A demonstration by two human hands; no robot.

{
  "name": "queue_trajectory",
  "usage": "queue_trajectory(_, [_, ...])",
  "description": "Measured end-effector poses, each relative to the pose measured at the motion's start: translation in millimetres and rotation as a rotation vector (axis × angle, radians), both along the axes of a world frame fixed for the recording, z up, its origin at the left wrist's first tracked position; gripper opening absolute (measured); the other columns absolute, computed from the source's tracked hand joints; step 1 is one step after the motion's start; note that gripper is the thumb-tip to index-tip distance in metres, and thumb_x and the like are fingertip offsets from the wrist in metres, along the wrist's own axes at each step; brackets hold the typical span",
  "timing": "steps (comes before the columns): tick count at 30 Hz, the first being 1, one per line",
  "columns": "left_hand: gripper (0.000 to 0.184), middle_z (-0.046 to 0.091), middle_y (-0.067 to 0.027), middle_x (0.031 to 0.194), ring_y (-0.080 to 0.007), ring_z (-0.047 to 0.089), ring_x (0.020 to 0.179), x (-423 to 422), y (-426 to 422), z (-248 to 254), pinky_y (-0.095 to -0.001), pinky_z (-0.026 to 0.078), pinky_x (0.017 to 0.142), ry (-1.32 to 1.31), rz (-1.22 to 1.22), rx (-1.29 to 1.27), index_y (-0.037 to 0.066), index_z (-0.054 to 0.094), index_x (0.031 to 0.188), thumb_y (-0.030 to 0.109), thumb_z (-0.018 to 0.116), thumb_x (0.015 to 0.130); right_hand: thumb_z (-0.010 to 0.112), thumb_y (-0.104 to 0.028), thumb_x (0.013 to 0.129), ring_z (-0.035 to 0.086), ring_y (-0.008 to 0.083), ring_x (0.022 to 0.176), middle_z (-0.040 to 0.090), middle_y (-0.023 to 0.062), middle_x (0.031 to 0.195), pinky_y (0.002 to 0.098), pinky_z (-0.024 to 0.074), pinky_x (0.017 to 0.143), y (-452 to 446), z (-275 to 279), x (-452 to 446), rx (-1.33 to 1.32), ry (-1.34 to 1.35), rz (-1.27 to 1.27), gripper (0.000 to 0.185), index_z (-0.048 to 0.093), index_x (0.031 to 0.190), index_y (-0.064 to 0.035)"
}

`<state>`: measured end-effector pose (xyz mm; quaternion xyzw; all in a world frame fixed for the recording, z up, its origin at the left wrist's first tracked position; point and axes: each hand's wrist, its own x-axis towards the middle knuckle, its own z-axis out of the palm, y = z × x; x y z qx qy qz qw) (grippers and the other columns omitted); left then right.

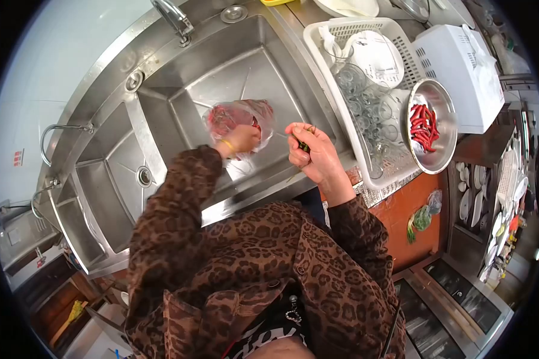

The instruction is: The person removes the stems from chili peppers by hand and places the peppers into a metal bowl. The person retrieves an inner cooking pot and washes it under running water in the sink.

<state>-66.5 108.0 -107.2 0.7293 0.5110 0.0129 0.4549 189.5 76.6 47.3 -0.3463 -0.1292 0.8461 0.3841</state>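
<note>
My left hand (244,141), wearing a yellow band at the wrist, reaches into a clear plastic bag (266,112) of red chilies (223,118) in the steel sink. Blur and the bag hide its fingertips, so its grip is unclear. Just right of the bag, above the sink's near edge, my right hand (311,148) is closed around a small bunch of green stems (303,143). Further right, a round steel bowl (450,141) holds loose red chilies (424,128) and rests against the white crate.
A white plastic crate (365,164) with drinking glasses (365,105) and a white plate (374,58) stands right of the sink (293,90). Behind the sink rises a faucet (175,21). A bundle of greens (422,220) lies lower right. A white box (461,78) stands beyond the crate.
</note>
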Motion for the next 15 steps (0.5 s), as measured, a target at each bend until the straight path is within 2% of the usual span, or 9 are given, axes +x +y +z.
queue_trajectory(7, [0.042, 0.068, -0.0227, 0.103, -0.04, 0.064, 0.088, 16.1, 31.6, -66.4, -0.0441, 0.05, 0.077, -0.184, 0.98, -0.057, 0.0, 0.064, 0.113, 0.034, 0.051, 0.092, 0.053, -0.008, 0.097, 0.032, 0.005, 0.047, 0.052, 0.004, 0.07, 0.0178, 0.0251, 0.044, 4.2, -6.8, -15.6, -0.112, -0.094, 0.038, 0.011, 0.062, 0.098, -0.0011])
queue_trajectory(9, [0.032, 0.068, -0.0206, 0.089, -0.0377, 0.065, 0.081, -16.7, 22.4, -56.2, -0.0433, 0.051, 0.074, 0.307, 0.624, 0.378, -0.001, 0.07, 0.095, 0.023, 0.051, 0.088, 0.053, -0.008, 0.096, 0.032, 0.005, 0.047, 0.052, 0.0038, 0.07, 0.0178, 0.0249, 0.044, 9.7, -13.4, -19.6, -0.125, -0.1, 0.038, 0.011, 0.062, 0.098, -0.0012])
queue_trajectory(15, [0.023, 0.066, -0.0141, 0.083, -0.0305, 0.061, 0.073, 16.3, -8.3, 24.1, -0.0401, 0.047, 0.067, 0.363, 0.593, 0.301, 0.005, 0.067, 0.086, 0.024, 0.056, 0.082, 0.052, -0.005, 0.096, 0.033, 0.0042, 0.048, 0.053, 0.0031, 0.068, 0.0187, 0.0246, 0.043, 16.1, -27.1, -37.6, -0.16, -0.103, 0.072, 0.012, 0.063, 0.101, -0.0024])
